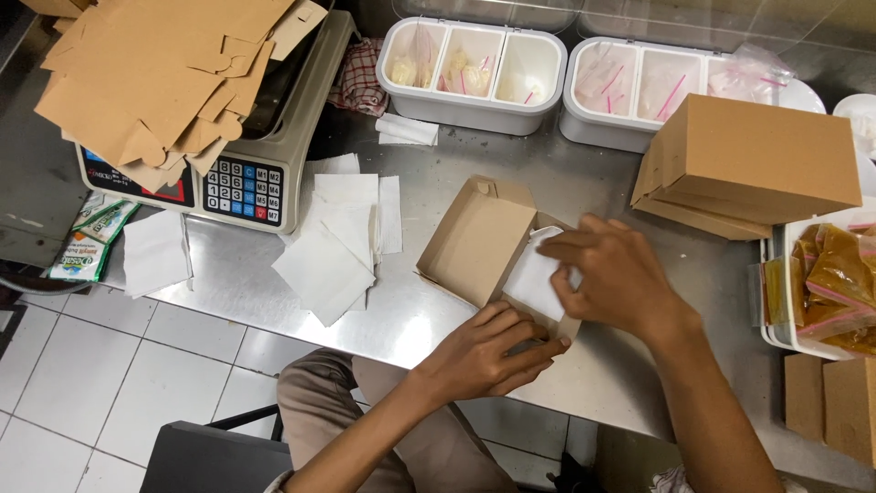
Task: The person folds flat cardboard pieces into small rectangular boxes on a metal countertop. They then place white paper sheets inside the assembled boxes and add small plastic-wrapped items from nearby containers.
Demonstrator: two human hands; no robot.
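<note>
**Open carton and paper liner, seen from above**

Left to right. At the far left a weighing scale with a keypad stood on the steel table, a heap of flat, die-cut cardboard blanks lying on its pan. Just right of it, loose white paper squares were fanned on the brushed metal, thin and matte.

The open cardboard box sat at centre, near the table's front edge, lid flap raised on its left side, long axis running from near-left to far-right. It was plain brown card, smooth, with crisp folds.

The left hand lay on the near side, fingers curled loosely against the box's front wall, bracing it; it grasped nothing else. The right hand came in from the right and pinched a white paper sheet between thumb and fingers, the sheet lying partly inside the box. The right hand was the one nearer the box's interior.

Farther right: two white compartment bins at the back, a stack of closed brown boxes, then a tray of sauce packets, glossy amber plastic.
</note>
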